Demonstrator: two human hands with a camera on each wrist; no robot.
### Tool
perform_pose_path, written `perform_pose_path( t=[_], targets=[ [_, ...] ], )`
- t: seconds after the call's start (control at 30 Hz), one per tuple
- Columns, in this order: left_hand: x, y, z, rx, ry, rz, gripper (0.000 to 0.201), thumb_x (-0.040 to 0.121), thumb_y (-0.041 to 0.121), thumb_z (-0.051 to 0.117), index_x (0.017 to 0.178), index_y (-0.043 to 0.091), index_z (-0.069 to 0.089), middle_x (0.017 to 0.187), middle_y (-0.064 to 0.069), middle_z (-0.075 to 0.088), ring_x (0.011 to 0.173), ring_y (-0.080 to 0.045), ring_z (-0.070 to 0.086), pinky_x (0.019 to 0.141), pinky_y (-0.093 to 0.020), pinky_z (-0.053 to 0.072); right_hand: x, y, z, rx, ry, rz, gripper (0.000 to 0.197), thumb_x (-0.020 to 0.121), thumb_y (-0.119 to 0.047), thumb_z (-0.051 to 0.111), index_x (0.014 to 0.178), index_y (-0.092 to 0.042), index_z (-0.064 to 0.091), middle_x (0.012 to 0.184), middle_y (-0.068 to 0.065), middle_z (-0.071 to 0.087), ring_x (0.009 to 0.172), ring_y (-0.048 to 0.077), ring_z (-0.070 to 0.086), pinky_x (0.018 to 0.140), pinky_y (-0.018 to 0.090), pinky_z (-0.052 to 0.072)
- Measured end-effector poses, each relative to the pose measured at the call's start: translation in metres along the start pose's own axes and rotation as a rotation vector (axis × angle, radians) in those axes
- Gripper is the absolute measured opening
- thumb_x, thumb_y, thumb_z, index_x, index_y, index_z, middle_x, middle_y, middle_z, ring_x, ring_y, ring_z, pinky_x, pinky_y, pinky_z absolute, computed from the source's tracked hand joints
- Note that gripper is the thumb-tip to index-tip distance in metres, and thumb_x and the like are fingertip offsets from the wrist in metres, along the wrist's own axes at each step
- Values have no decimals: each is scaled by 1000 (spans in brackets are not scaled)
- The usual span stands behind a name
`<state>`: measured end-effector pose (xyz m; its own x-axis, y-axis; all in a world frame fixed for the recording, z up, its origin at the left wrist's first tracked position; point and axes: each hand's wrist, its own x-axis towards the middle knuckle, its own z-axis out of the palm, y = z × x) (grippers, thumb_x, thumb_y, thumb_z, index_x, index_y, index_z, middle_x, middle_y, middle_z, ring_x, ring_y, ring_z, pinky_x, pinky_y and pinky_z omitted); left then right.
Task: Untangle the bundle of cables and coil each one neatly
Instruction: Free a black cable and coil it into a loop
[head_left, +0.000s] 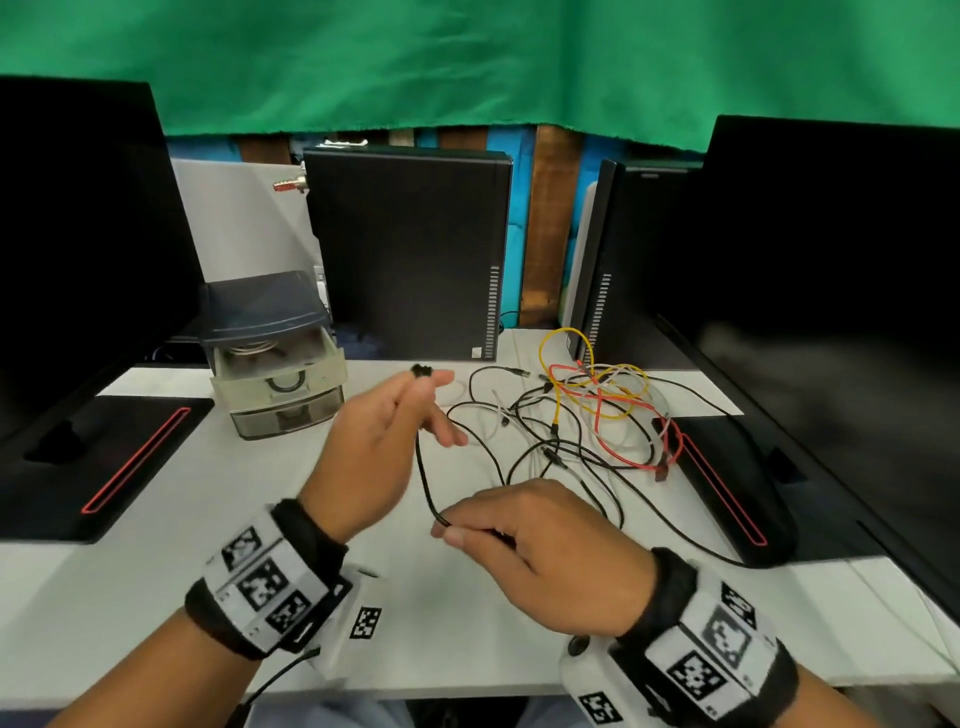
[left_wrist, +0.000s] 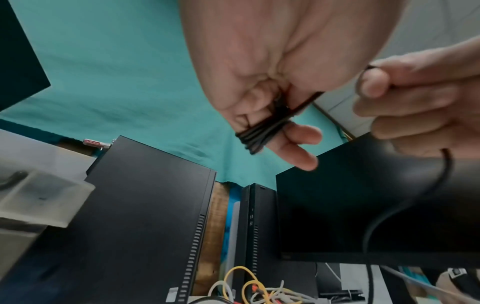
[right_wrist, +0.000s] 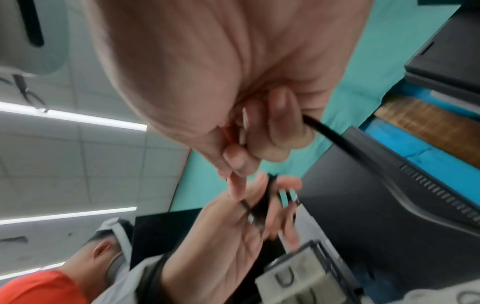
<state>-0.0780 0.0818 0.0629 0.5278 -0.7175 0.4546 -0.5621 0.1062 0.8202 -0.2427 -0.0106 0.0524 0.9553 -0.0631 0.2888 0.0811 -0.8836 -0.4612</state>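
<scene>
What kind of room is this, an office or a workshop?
Probably a computer workroom or lab: dark monitors on either side of a white desk, upright computer towers behind, and loose cables piled on top.

White desk (head_left: 156, 597) bears tangled cables (head_left: 587, 410), drawer box (head_left: 280, 374), computer towers (head_left: 405, 254).

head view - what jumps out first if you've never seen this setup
The two hands at centre: the left hand holds up a small wound bunch of black cable, and the right hand pinches the same cable lower down. Right behind them on the white desk lies a loose tangle of cables, yellow, red, white and black. A green cloth hangs across the top, above dark monitors on both sides.
</scene>
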Motion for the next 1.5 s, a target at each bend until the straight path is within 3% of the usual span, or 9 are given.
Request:
perform_pose_path(
  t=[0.2,0.4,0.7,0.87,1.0,1.1,1.2,1.33,1.5],
  targets=[
    [-11,3,5,160,-276,106,38,106,46,33,83,45,64,60,4,64,72,-11,67,75,-20,49,-2,9,-49,155,295,66,17,97,-29,55,96,-24,72,70,-16,61,67,8,58,64,27,47],
    [-14,27,-1,-380,-530,-153,43,97,44,48,96,11,76,45,3,38,45,-14,48,86,-22,49,5,37,-45,333,529,99,14,92,-22,64,96,-20,77,88,-9,74,85,14,68,76,26,53],
    [6,38,-16,-995,-4,-323,43,102,31,38,118,-1,62,52,6,35,50,-9,47,84,-23,56,10,34,31,345,255,217,25,101,-24,57,119,-20,74,71,-39,62,65,-10,58,67,6,41],
    [16,9,-27,-763,225,-252,35,106,27,38,122,6,61,68,3,55,80,-14,66,99,-34,47,5,23,43,150,95,141,30,104,-29,48,128,-27,65,56,-28,53,54,-3,48,59,11,35],
    [18,-5,-30,-181,291,-169,33,107,26,39,88,17,65,76,10,73,106,-4,65,109,-37,41,4,9,30,114,94,70,26,104,-31,45,118,-25,66,67,-31,60,61,-3,54,66,17,45],
    [12,-16,-26,348,189,47,30,106,31,38,94,17,61,81,10,70,96,13,59,88,-21,47,7,11,9,92,246,29,22,102,-35,48,104,-23,67,80,-8,69,70,11,63,70,36,53],
    [6,-16,-22,492,-79,85,38,102,43,35,110,17,62,81,5,66,78,-8,64,76,-33,52,8,28,-16,109,430,62,21,99,-30,53,100,-21,72,86,-11,70,76,7,64,72,34,53],
    [-3,3,-15,407,-403,33,46,98,54,39,81,15,57,62,0,58,58,-16,58,64,-40,51,5,55,-35,75,585,123,14,96,-27,60,98,-23,73,85,-6,73,81,15,67,74,40,54],
    [-6,20,-23,20,-610,-140,54,94,60,50,86,13,74,51,6,49,53,-19,50,63,-31,45,2,85,-44,-138,700,123,17,97,-22,63,105,-12,75,96,-2,73,89,13,68,81,37,57]
  ],
)
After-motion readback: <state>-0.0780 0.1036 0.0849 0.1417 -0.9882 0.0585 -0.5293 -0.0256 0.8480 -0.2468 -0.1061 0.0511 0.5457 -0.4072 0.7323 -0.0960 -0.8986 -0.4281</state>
